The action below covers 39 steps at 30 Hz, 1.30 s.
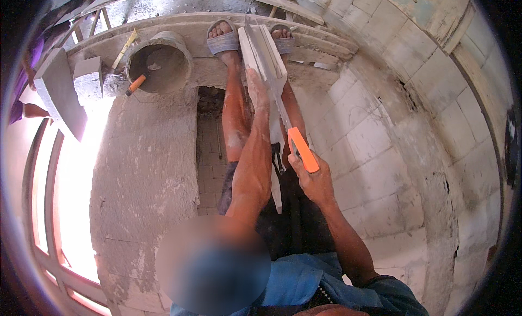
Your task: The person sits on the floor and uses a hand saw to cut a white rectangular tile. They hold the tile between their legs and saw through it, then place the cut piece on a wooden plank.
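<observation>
My right hand (315, 180) is wrapped round the orange handle (303, 149) of a hand saw. The saw's long toothed blade (280, 101) points away from me and lies along the top of a white lightweight block (250, 52). The block rests between my two sandalled feet. My left hand (257, 90) grips the block's near left edge, beside the blade. How deep the blade sits in the block I cannot tell. A pale narrow strip (277, 194) shows between my thighs, below the saw handle.
A mortar bucket (187, 58) with an orange-handled tool (136, 84) stands far left. Beside it are a small grey block (88, 79) and a larger slab (61, 93). Another person's hand (33, 110) shows at the left edge. Block walls rise on the right.
</observation>
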### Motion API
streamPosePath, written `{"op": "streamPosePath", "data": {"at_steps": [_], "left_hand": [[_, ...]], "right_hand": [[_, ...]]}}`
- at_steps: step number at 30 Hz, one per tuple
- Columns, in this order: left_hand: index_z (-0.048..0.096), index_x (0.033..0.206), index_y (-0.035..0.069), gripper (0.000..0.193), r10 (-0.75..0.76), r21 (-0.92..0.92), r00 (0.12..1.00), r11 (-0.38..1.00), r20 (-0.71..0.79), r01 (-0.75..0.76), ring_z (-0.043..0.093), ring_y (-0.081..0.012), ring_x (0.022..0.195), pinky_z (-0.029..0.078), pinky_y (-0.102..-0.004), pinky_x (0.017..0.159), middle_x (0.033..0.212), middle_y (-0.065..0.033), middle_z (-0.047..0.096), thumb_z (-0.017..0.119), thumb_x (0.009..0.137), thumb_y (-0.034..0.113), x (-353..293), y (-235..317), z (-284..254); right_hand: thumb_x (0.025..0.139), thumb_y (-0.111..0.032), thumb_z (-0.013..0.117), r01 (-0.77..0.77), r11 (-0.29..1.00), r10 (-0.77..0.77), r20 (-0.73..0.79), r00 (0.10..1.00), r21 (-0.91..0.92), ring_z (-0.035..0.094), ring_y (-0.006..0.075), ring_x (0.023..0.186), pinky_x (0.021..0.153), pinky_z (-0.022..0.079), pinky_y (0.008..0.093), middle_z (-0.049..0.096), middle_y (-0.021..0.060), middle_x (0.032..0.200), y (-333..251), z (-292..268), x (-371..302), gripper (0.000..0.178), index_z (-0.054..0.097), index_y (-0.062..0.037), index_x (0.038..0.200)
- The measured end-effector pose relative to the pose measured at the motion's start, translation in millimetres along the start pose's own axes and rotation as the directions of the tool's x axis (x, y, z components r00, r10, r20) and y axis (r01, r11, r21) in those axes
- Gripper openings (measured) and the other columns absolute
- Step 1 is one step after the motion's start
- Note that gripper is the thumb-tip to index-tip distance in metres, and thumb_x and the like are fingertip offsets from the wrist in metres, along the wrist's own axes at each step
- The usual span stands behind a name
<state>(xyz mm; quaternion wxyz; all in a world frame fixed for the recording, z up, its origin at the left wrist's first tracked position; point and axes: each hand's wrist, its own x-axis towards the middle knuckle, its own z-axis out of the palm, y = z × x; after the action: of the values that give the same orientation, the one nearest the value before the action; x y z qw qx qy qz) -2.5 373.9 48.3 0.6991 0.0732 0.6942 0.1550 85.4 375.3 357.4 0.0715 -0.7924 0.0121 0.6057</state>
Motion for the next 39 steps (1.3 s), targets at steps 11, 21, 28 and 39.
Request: {"op": "streamPosePath", "data": {"at_steps": [11, 21, 28, 39], "left_hand": [[0.035, 0.156, 0.004, 0.072, -0.032, 0.011, 0.999, 0.999, 0.023, 0.032, 0.053, -0.0255, 0.129, 0.043, -0.0386, 0.105, 0.149, -0.0114, 0.048, 0.05, 0.098, 0.043, -7, -7, -3], [0.036, 0.155, 0.004, 0.071, -0.001, 0.019, 1.0, 1.0, 0.029, 0.0, 0.053, -0.0254, 0.129, 0.043, -0.0386, 0.105, 0.148, -0.0114, 0.049, 0.049, 0.098, 0.045, -2, -7, -5], [0.037, 0.154, 0.004, 0.071, -0.012, 0.027, 0.999, 1.0, 0.048, 0.011, 0.053, -0.0254, 0.128, 0.043, -0.0386, 0.105, 0.147, -0.0115, 0.05, 0.048, 0.098, 0.046, 9, -8, -3], [0.039, 0.153, 0.004, 0.07, -0.028, 0.061, 0.999, 0.998, 0.037, 0.026, 0.054, -0.0253, 0.128, 0.043, -0.0386, 0.105, 0.146, -0.0115, 0.051, 0.047, 0.098, 0.047, 11, 1, -6]], "right_hand": [[0.101, -0.034, 0.064, 0.07, 0.997, -0.071, -0.05, 0.996, -0.032, 0.063, 0.0242, 0.073, 0.07, 0.05, 0.0399, 0.064, 0.0171, 0.078, 1, 15, -13, 0.039, 0.062, 0.0046, 0.098], [0.099, -0.026, 0.063, 0.044, 0.981, -0.057, -0.064, 0.996, -0.187, 0.071, 0.0395, 0.094, 0.078, 0.053, 0.0435, 0.068, 0.0275, 0.093, -19, 41, 61, 0.032, 0.063, 0.0037, 0.111], [0.097, -0.024, 0.066, 0.04, 0.999, -0.041, -0.039, 0.998, -0.008, 0.069, 0.0414, 0.097, 0.087, 0.052, 0.0472, 0.069, 0.0266, 0.099, 5, 17, 2, 0.032, 0.065, 0.0018, 0.116], [0.099, -0.027, 0.063, 0.114, 0.992, -0.117, -0.062, 0.991, -0.047, 0.067, 0.0438, 0.104, 0.088, 0.053, 0.0456, 0.069, 0.0278, 0.109, 9, 13, -12, 0.036, 0.064, 0.0024, 0.121]]}}
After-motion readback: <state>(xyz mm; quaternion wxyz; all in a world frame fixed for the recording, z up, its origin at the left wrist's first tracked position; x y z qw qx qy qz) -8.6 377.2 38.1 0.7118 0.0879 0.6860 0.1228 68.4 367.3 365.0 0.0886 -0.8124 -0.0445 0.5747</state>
